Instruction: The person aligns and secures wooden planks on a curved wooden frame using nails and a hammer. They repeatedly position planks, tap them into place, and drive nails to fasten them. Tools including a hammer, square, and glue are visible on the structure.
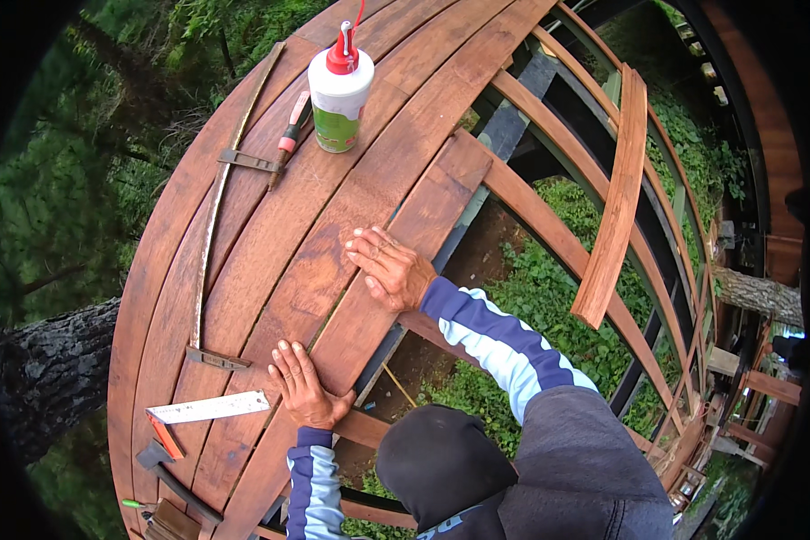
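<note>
Dark hood point(441, 463) lowest in frame; left hand point(304, 389) and right hand point(389, 268) pressed flat, fingers spread, gripping nothing.
Short reddish-brown hardwood deck board point(396, 261) beneath: likely stiff, heavy, smooth; best gripped along its long edges.

You are outdoors, looking down on a reddish-brown wooden deck point(243, 216) of long boards, their lines bowed by the wide lens. To your right the boarding stops and open framing joists point(549, 225) run across a gap, with bare soil and green ground cover point(549, 288) showing below. One loose plank point(616, 198) lies across the joists. A rough-barked tree trunk point(49, 369) stands at your lower left, backed by dense green foliage point(72, 153). Daylight is soft and even, without hard shadows.
</note>
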A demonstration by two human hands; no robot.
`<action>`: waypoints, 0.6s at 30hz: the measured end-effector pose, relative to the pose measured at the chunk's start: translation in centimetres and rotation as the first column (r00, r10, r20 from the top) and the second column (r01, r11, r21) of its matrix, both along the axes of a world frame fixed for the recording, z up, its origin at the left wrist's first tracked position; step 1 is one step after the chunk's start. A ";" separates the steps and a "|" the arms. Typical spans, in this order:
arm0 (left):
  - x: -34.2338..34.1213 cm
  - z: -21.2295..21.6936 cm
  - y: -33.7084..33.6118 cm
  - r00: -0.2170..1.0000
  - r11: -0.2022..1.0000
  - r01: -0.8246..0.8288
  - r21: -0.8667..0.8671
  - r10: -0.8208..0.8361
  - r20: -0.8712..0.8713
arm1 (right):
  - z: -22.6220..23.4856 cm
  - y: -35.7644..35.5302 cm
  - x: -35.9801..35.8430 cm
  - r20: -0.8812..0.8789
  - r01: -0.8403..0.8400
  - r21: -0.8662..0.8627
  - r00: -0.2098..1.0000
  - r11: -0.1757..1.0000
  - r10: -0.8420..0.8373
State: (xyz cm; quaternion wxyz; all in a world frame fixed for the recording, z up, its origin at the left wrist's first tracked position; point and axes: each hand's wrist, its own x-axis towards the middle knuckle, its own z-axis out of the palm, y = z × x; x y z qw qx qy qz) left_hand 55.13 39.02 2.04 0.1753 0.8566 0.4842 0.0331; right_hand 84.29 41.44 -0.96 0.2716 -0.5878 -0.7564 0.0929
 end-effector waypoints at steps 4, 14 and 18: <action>0.3 -0.3 0.2 1.000 1.000 -0.004 0.016 0.004 0.006 | -0.2 0.3 0.3 0.015 0.001 0.022 1.000 1.000 -0.001; 0.4 -0.4 0.2 0.999 1.000 -0.026 -0.018 0.026 0.028 | -0.5 0.3 0.4 -0.024 0.017 0.015 1.000 1.000 -0.017; 0.5 -0.4 0.2 1.000 1.000 -0.020 -0.020 0.021 0.013 | -0.4 0.4 0.4 -0.027 0.023 0.014 0.999 1.000 -0.022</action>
